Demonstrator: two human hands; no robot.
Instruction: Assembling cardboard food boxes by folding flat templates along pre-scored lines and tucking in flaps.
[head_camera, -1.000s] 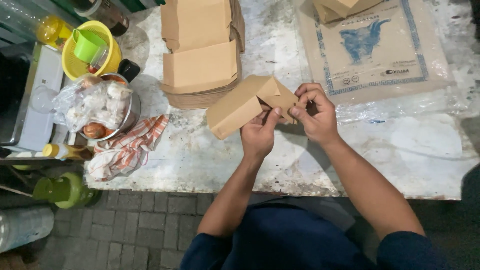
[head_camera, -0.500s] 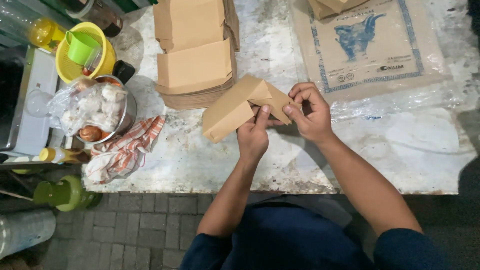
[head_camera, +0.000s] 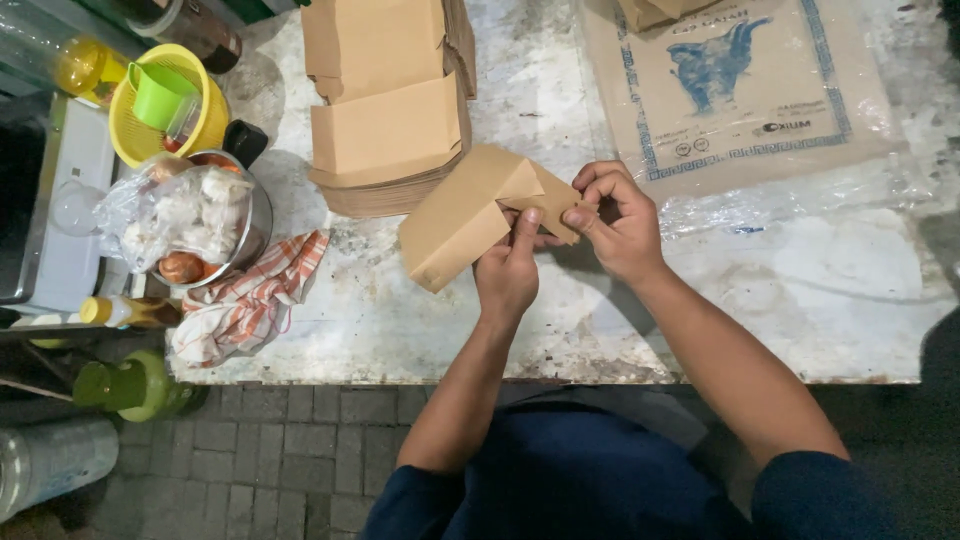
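Note:
A brown cardboard box (head_camera: 462, 215), partly folded, is held above a worn white table (head_camera: 400, 320). My left hand (head_camera: 508, 268) grips its lower right side, thumb pressed up against the fold. My right hand (head_camera: 618, 220) pinches the flap at the box's right end between thumb and fingers. Just behind the box lies a stack of flat brown box blanks (head_camera: 385, 130).
A clear plastic pack of brown paper with a blue picture (head_camera: 740, 80) lies at the back right. At the left are a metal pot with bagged food (head_camera: 195, 215), a yellow basket holding a green cup (head_camera: 165, 100), a striped orange cloth (head_camera: 250, 300) and bottles (head_camera: 125, 312).
The box and both hands sit slightly lower and to the left; my fingers have shifted on the flap at the box's right end.

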